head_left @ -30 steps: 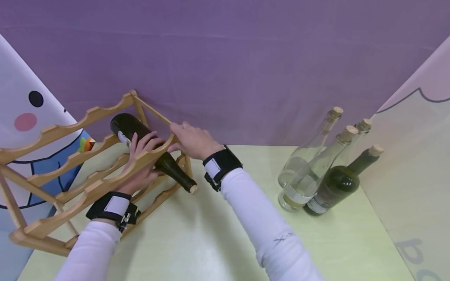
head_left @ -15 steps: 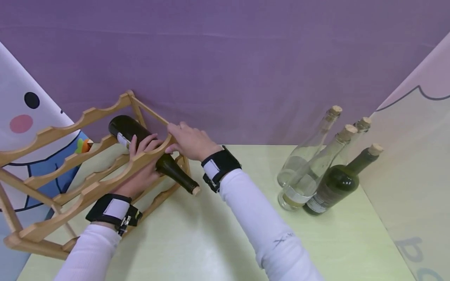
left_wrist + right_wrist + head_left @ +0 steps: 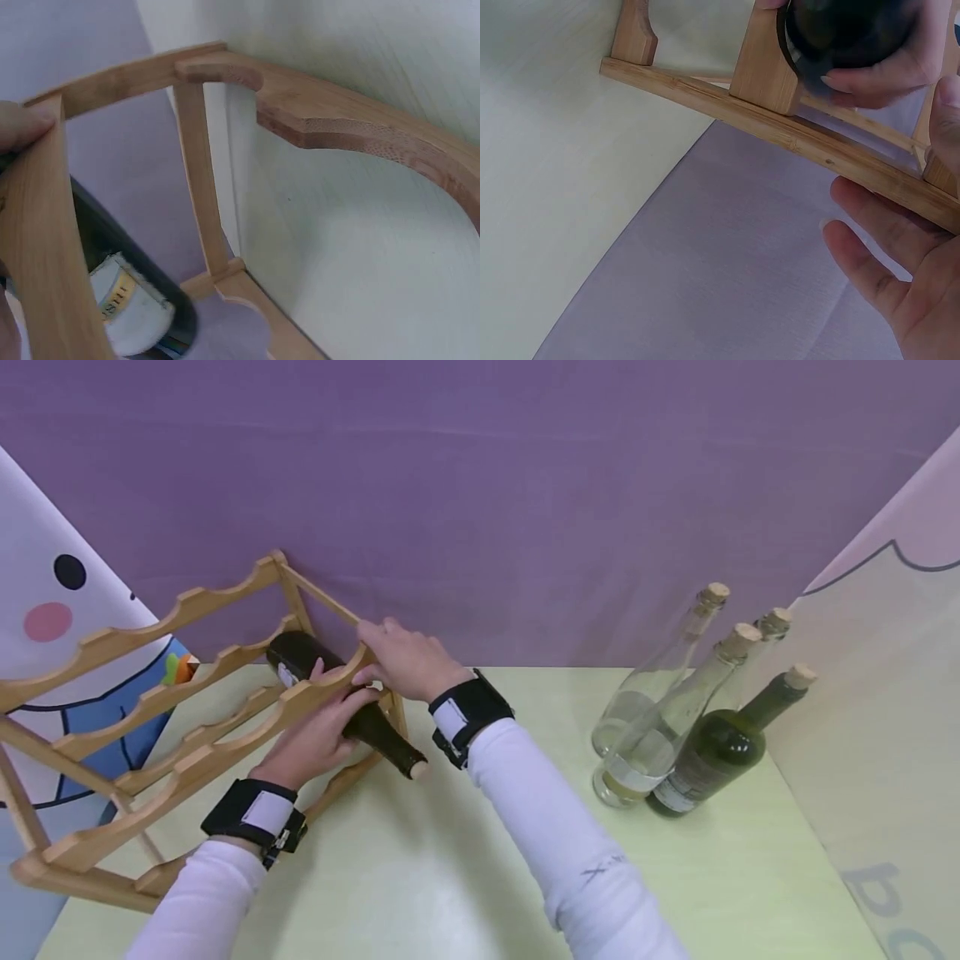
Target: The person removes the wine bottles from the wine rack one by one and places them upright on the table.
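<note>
A dark green wine bottle with a cork lies slanted through the near right end of the wooden wine rack, its neck pointing down toward the front right. My left hand grips the bottle's body right at the rack's front upper rail. In the left wrist view the bottle's white label shows behind a rail. My right hand holds the rack's upper right corner, thumb on one side and fingers over the other. The right wrist view has my right hand at the end bar, below the bottle.
Several corked bottles stand close together on the right of the table: clear glass bottles and a green bottle. A purple backdrop rises behind the table, with printed panels at both sides.
The bottle's base has shifted right and down, its neck barely moving. My left hand has shifted right along the rail with it. My right hand stays at the rack's corner.
</note>
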